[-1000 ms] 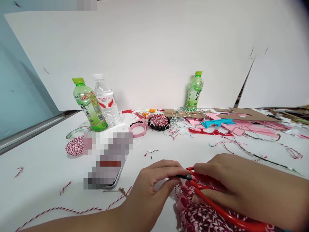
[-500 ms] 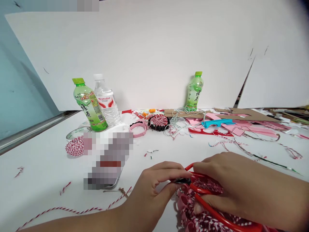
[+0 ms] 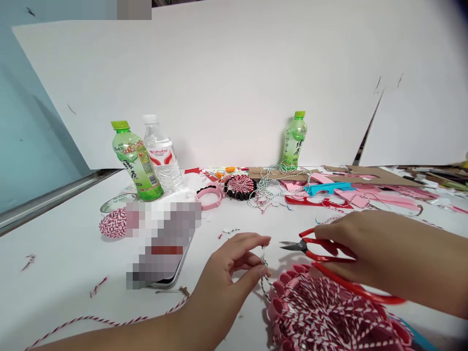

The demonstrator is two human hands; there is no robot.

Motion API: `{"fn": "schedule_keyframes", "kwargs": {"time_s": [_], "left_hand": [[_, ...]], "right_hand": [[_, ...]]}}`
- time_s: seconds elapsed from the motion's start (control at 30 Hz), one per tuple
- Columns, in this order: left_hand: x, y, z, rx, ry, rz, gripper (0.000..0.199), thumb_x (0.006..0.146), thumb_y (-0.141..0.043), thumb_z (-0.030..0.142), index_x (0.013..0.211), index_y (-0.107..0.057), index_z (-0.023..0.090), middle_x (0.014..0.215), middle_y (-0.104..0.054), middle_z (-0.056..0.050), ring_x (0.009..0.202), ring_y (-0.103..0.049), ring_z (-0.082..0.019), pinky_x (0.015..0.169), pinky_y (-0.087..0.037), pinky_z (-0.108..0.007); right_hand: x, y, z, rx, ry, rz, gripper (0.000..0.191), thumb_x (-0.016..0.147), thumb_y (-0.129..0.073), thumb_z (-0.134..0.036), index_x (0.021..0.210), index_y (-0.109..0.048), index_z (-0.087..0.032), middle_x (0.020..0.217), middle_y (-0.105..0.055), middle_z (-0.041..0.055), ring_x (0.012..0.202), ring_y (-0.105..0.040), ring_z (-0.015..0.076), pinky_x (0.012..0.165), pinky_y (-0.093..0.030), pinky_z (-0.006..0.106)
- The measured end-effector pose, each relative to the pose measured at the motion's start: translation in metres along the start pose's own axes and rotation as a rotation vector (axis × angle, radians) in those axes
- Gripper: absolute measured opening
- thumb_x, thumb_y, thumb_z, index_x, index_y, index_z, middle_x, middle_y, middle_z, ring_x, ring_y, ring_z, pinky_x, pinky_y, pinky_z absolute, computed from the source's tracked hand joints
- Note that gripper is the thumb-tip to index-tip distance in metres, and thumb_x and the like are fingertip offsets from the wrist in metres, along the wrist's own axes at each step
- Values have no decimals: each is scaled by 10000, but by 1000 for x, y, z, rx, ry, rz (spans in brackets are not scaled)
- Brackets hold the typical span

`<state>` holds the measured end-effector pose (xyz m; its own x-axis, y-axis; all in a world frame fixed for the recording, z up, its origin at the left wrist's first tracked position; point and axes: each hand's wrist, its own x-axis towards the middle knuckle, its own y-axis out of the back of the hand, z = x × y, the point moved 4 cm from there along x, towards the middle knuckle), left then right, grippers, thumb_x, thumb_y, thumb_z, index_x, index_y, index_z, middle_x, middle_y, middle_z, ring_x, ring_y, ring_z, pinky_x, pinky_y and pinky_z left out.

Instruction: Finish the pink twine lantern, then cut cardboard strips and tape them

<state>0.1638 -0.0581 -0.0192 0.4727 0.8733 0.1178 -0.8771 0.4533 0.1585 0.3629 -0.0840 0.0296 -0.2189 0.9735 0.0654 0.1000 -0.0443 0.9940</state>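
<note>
My right hand (image 3: pixel 369 248) is shut on red-handled scissors (image 3: pixel 303 246), with the steel blades pointing left above the table. Just below them lies a round basket-like piece of pink strips woven with red-and-white twine (image 3: pixel 325 312). My left hand (image 3: pixel 234 268) is a little to the left of that piece. Its thumb and fingertips appear to pinch a strand of green-and-white twine (image 3: pixel 263 273) rising from the piece's edge. The blades are apart from the strand.
Green tea bottles (image 3: pixel 136 161) and a water bottle (image 3: pixel 163 156) stand at the back, near a blurred phone (image 3: pixel 163 243). Red-and-white twine (image 3: pixel 106 320) lies at front left. Cardboard (image 3: pixel 380 175), pink paper scraps (image 3: pixel 369 199) and a blue piece (image 3: pixel 329 188) lie at back right.
The scissors have moved right and up, away from the left hand and twine, so more of the woven piece shows. My left hand has drawn back slightly.
</note>
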Motion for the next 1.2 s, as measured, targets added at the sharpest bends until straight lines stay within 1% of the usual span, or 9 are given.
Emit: {"fn": "schedule_keyframes", "kwargs": {"time_s": [0.1, 0.2, 0.33, 0.4, 0.53, 0.73, 0.9, 1.07, 1.2], "left_hand": [[0, 2, -7, -2, 71, 9, 470, 781, -660, 182, 1223, -567, 311, 1239, -555, -27, 823, -607, -122, 809, -496, -285], [-2, 2, -14, -7, 183, -9, 686, 805, -638, 203, 1399, -329, 351, 1193, -601, -46, 844, -615, -147, 792, -478, -307], [-4, 0, -13, -17, 189, -33, 871, 808, -645, 204, 1438, -105, 470, 1268, -558, -27, 802, -613, -128, 860, -444, -347], [-3, -2, -13, -19, 228, -52, 910, 807, -643, 206, 1456, -48, 437, 1135, -620, -25, 782, -601, -141, 811, -442, -338], [0, -2, -19, -22, 328, -60, 858, 788, -663, 238, 1479, -155, 263, 791, -633, -3, 796, -569, -185, 667, -401, -288], [0, -1, -23, -106, 277, -35, 804, 766, -662, 199, 1435, -218, 250, 750, -585, 20, 730, -534, -160, 642, -399, -282], [1, -3, -20, -82, 306, -49, 653, 770, -655, 186, 1342, -343, 231, 754, -582, 18, 751, -547, -154, 641, -381, -275], [5, -6, -16, -343, 208, -62, 385, 695, -716, 92, 1015, -533, 203, 849, -611, 21, 754, -575, -105, 730, -437, -258], [5, -9, -15, -385, 180, -93, 319, 684, -723, 57, 922, -571, 205, 785, -651, 31, 764, -606, -105, 745, -458, -248]], "right_hand": [[6, 3, 0, -70, -40, -74, 183, 817, -498, -254, 639, -537, -242, 570, -627, 35, 465, -541, 199, 433, -298, 299], [9, 4, -2, -86, -27, -34, 191, 831, -461, -199, 645, -477, -236, 577, -618, 27, 450, -518, 176, 417, -284, 285], [11, 2, -2, -98, 0, 40, 118, 821, -469, -170, 774, -551, -240, 627, -640, 31, 506, -556, 201, 434, -296, 287], [13, -1, -3, -74, 0, 25, 119, 793, -509, -167, 818, -590, -251, 589, -625, 14, 477, -541, 193, 420, -286, 278], [15, -3, -2, -17, -18, 66, 208, 748, -549, -138, 885, -620, -278, 540, -597, -22, 450, -511, 173, 414, -293, 268], [16, -6, -3, 18, 12, 92, 91, 752, -540, -174, 696, -541, -246, 523, -553, -18, 437, -434, 153, 414, -264, 278], [17, -7, -4, 101, 27, 69, 108, 737, -565, -184, 805, -620, -247, 540, -543, -10, 430, -415, 146, 419, -233, 281], [16, -13, -13, 277, 58, 9, 87, 782, -541, -189, 710, -583, -215, 538, -450, -38, 496, -377, 122, 450, -275, 258], [14, -18, -28, 514, 66, -116, 191, 878, -482, -283, 887, -652, -197, 553, -365, -58, 517, -313, 114, 467, -264, 252]]}}
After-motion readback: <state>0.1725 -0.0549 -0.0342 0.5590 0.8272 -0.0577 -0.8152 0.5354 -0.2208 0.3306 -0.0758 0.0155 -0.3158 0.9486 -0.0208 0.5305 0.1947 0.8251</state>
